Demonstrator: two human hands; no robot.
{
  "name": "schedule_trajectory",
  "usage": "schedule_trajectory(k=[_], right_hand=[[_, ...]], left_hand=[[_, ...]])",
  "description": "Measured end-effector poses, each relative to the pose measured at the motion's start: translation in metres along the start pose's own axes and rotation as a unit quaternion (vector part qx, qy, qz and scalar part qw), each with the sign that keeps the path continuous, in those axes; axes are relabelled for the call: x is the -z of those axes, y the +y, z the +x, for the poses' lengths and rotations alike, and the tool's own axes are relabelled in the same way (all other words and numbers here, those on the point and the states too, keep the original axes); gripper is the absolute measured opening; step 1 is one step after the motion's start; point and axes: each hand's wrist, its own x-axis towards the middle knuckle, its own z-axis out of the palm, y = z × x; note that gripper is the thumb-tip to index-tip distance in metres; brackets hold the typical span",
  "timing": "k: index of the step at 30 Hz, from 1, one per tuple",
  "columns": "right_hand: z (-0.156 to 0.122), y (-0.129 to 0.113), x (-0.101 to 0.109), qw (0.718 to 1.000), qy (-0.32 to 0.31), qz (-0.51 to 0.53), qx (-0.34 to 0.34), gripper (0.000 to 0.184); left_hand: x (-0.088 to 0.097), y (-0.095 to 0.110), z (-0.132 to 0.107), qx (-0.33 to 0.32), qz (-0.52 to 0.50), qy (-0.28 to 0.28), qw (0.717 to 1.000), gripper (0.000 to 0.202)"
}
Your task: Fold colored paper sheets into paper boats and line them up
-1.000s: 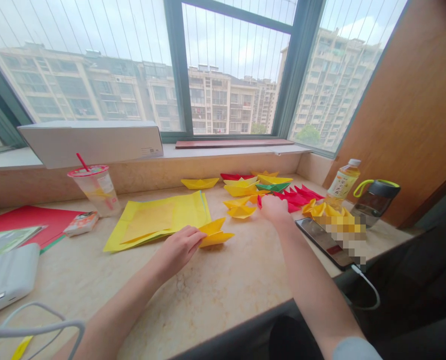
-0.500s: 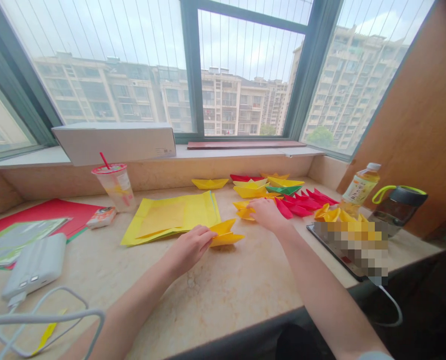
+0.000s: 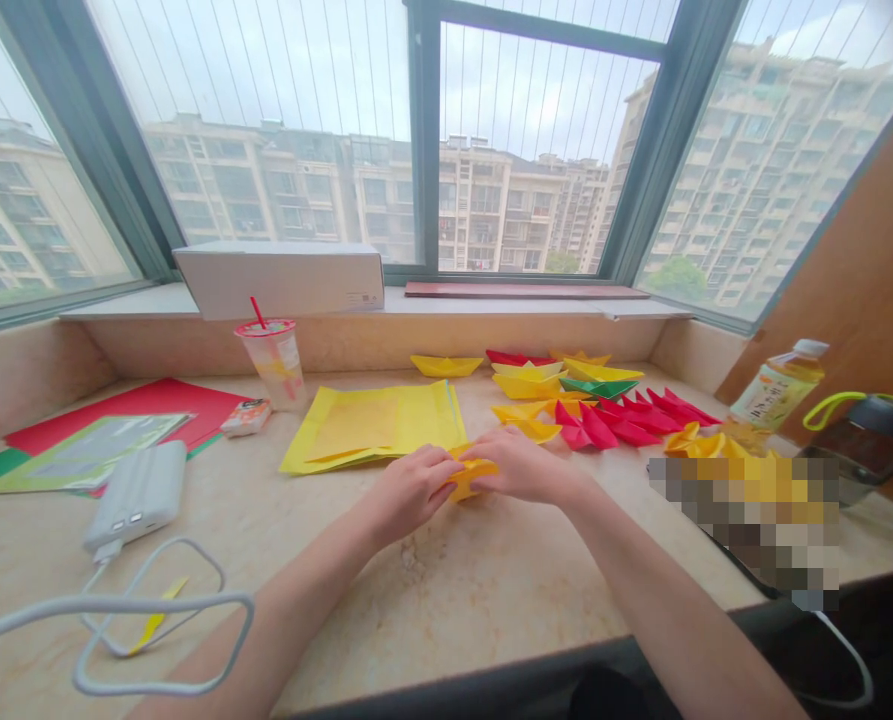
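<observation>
Between my two hands is a yellow folded paper boat (image 3: 470, 478), partly covered by fingers. My left hand (image 3: 414, 490) grips its left side, fingers closed. My right hand (image 3: 519, 465) pinches its right side. Just behind the left hand lies a stack of yellow paper (image 3: 375, 420). Past the right hand stand yellow folded papers (image 3: 532, 424), a row of red folded pieces (image 3: 626, 418), and a green paper boat (image 3: 600, 387). Further back are more boats, including a yellow one (image 3: 446, 366).
On the left are a power bank (image 3: 137, 495) with a looping white cable (image 3: 243, 620), red paper (image 3: 213, 405), a small packet (image 3: 246, 417) and a plastic cup (image 3: 270, 365). At the right stand a drink bottle (image 3: 780, 390), a dark bottle (image 3: 866, 440) and a partly blurred phone-like device.
My right hand has come left from the other yellow folded papers to the boat in my left hand, and now both hold it. The view has shifted, moving everything rightward.
</observation>
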Motion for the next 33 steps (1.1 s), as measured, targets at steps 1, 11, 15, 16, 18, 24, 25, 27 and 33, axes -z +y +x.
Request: schedule_trajectory(k=[1, 11, 15, 16, 18, 24, 25, 27, 33], right_hand=[[0.000, -0.001, -0.001, 1.000, -0.008, -0.013, -0.009, 0.020], [-0.017, 0.025, 0.023, 0.978, -0.060, -0.080, -0.184, 0.014], [-0.024, 0.043, 0.026, 0.958, -0.070, -0.108, -0.257, 0.014], [-0.026, 0.045, 0.025, 0.955, -0.068, -0.112, -0.267, 0.015], [-0.027, 0.047, 0.024, 0.955, -0.055, -0.110, -0.269, 0.018], [-0.022, 0.033, 0.023, 0.974, 0.009, -0.099, -0.205, 0.034], [-0.019, 0.030, 0.024, 0.977, 0.031, -0.096, -0.187, 0.034], [-0.014, 0.022, 0.023, 0.982, 0.081, -0.076, -0.155, 0.032], [0.000, -0.004, -0.002, 0.985, 0.165, 0.019, -0.053, 0.028]], left_hand=[[0.002, -0.001, 0.000, 0.002, 0.006, 0.009, 1.000, 0.021], [0.018, -0.037, -0.007, 0.143, 0.141, 0.028, 0.979, 0.022], [0.026, -0.050, -0.011, 0.246, 0.173, 0.008, 0.954, 0.024], [0.028, -0.052, -0.012, 0.264, 0.179, 0.009, 0.948, 0.024], [0.029, -0.056, -0.014, 0.290, 0.188, 0.010, 0.938, 0.026], [0.023, -0.061, -0.019, 0.334, 0.177, -0.027, 0.925, 0.042], [0.021, -0.061, -0.019, 0.338, 0.174, -0.032, 0.924, 0.042], [0.019, -0.061, -0.019, 0.349, 0.170, -0.039, 0.921, 0.042], [0.018, -0.058, -0.016, 0.364, 0.171, -0.057, 0.914, 0.033]])
